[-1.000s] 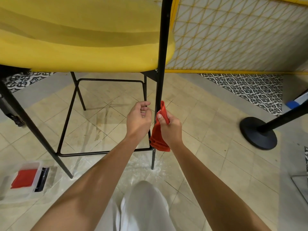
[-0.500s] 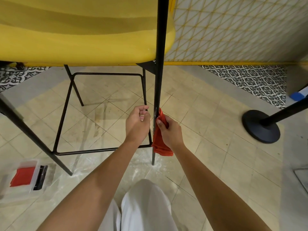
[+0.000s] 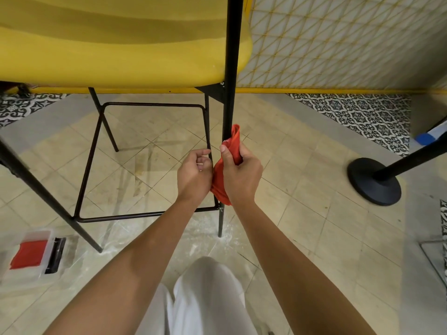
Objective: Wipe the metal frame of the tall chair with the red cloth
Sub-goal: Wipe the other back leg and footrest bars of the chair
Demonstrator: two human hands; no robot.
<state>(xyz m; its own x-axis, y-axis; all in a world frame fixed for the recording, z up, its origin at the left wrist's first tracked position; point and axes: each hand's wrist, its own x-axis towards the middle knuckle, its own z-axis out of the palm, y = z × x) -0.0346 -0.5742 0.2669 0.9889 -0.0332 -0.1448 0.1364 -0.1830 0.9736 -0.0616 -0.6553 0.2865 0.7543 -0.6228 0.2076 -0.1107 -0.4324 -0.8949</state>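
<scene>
The tall chair has a yellow seat [image 3: 116,42] and a thin black metal frame. Its near right leg [image 3: 229,68] runs down the middle of the view to the floor. My right hand [image 3: 239,172] grips the red cloth [image 3: 233,143], which is wrapped round that leg below the seat. The cloth's lower end hangs beneath my palm. My left hand [image 3: 194,175] is closed round a thinner frame bar [image 3: 207,124] just left of the leg. A rectangular footrest loop [image 3: 92,153] joins the legs lower down.
A clear plastic box [image 3: 36,256] with a red cloth and a black item lies on the tiled floor at the lower left. A black stanchion base [image 3: 373,182] and post stand to the right. A tiled wall with yellow lines runs behind. White powder dusts the floor near the leg's foot.
My right hand slid the red cloth down the leg, then back up a little. My left hand kept its grip on the thin bar.
</scene>
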